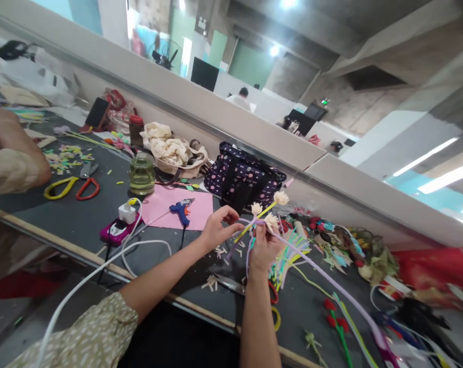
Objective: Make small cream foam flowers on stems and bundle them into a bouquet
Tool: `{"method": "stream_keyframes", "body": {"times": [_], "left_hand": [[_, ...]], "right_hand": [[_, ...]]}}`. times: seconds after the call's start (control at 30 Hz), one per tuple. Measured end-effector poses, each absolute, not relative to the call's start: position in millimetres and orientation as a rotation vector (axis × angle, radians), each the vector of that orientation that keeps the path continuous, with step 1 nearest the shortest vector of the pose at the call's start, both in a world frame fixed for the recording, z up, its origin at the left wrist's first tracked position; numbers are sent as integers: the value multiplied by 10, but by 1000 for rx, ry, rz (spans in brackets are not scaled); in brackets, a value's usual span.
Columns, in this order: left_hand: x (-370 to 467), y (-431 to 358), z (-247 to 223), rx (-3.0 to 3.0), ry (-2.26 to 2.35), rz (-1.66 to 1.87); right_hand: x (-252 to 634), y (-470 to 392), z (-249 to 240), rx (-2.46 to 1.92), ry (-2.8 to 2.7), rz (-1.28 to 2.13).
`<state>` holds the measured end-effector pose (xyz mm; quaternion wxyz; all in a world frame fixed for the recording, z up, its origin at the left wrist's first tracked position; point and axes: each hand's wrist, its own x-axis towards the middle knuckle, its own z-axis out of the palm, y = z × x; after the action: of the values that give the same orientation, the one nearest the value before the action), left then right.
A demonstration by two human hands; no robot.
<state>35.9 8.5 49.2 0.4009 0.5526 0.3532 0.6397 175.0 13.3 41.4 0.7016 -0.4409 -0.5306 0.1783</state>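
Cream flowers (281,198) on yellow-green and purple stems stand up from my right hand (265,248), whose fingers are closed round the stems just under the blooms. My left hand (220,228) is left of the bunch, thumb and fingers bent toward a thin purple stem (244,221); whether they grip it is too small to tell. Purple strands hang below the hands. Partly behind my right forearm lie scissors (229,283) with red and yellow handles. A fan of pastel strips (293,250) lies on the dark table just right of my right hand.
A blue glue gun (182,210) rests on pink paper (204,204). Left are a green jar (141,175), purple power strip (118,232), white cable and scissors (88,187). A patterned bag (239,176) stands behind. Another person's arm (17,153) enters left. Red flowers (337,322) lie right.
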Motion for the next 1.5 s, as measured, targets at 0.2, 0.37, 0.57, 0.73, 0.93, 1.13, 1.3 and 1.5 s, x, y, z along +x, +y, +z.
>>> {"method": "stream_keyframes", "body": {"times": [0.2,0.37,0.57,0.73,0.93,1.13,1.3,1.5], "left_hand": [[481,-550,764,1485,682,1524],[513,-1179,684,1281,695,1543],[370,-1930,561,1088,741,1567],[71,-2318,437,1107,858,1519],[-223,-2442,348,981,823,1470],[-217,-2448,292,921,804,1498],[-111,-2419,233,770,734,1501],[-17,-2366,98,514,655,1349]], "right_hand": [[1711,-588,680,-975,-1310,148],[1607,-1301,749,-963,-1400,180],[1384,-2019,702,-1064,-1460,136],[1121,-2373,559,-1159,-1513,126],[907,-2500,401,-1095,-1652,183],[961,-2421,316,-1054,-1734,167],[1079,-2431,285,-1059,-1750,224],[1191,-2416,135,-1113,-1690,228]]}}
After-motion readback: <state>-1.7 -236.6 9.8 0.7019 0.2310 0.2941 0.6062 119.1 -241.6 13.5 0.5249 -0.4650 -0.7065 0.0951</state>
